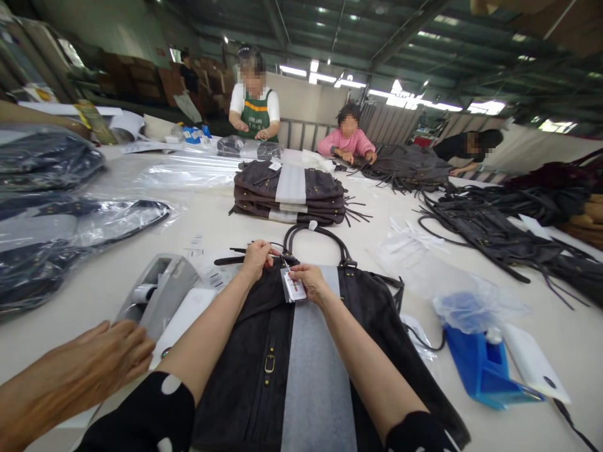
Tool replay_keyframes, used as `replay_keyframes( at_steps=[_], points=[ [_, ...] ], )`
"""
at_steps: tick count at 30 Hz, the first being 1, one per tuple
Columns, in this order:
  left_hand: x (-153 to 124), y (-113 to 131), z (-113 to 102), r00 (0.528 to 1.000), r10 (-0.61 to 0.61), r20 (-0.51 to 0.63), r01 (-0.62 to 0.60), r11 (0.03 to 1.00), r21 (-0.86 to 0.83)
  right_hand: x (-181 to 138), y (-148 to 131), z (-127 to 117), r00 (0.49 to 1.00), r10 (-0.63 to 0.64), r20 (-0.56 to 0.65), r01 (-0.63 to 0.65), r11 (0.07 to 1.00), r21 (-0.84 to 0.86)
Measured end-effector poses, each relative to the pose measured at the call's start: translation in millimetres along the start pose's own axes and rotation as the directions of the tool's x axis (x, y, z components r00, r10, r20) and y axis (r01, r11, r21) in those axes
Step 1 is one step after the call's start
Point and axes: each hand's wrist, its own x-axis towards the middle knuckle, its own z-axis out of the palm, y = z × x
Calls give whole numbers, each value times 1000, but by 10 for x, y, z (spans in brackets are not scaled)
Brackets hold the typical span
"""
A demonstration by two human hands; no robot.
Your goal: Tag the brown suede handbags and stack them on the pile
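Note:
A dark handbag (254,370) lies flat on the table before me, with a grey paper band (315,376) around it and its looped handles (325,231) pointing away. At the base of the handles, my right hand (308,280) pinches a white hang tag (294,287) in a clear sleeve. Close beside it, my left hand (259,259) is closed, fingertips together by the tag's upper end and the bag's thin straps; what it pinches is too small to make out. Another person's hand (113,351) reaches in from the left, near a grey label dispenser (162,285).
A banded stack of bags (289,191) stands behind mine. Plastic-wrapped bags (56,245) lie at left, loose dark bags (509,232) at right. A blue tape dispenser (480,364) and a white corded device (537,361) sit at right. Several people work beyond.

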Motion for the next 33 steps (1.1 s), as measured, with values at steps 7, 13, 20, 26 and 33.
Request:
replay_keyframes(
  at_steps=[7, 13, 20, 26, 33],
  points=[
    [41, -17, 16, 999, 38, -23, -39, 999, -19, -11, 20, 4, 1000, -29, 4, 29, 998, -49],
    [77, -29, 19, 999, 40, 10, -40, 999, -19, -3, 37, -7, 999, -32, -3, 32, 998, -60],
    [101, -20, 60, 996, 54, 70, -51, 998, -44, 1, 30, -9, 1000, 0, -4, 0, 999, -32],
    [140, -34, 101, 996, 48, 69, -41, 993, -108, 10, 42, -14, 1000, 12, -10, -12, 1000, -4],
    [130, -56, 153, 997, 83, 8, -81, 989, -123, 30, 54, -16, 1000, 13, 0, -13, 1000, 16]
  ],
)
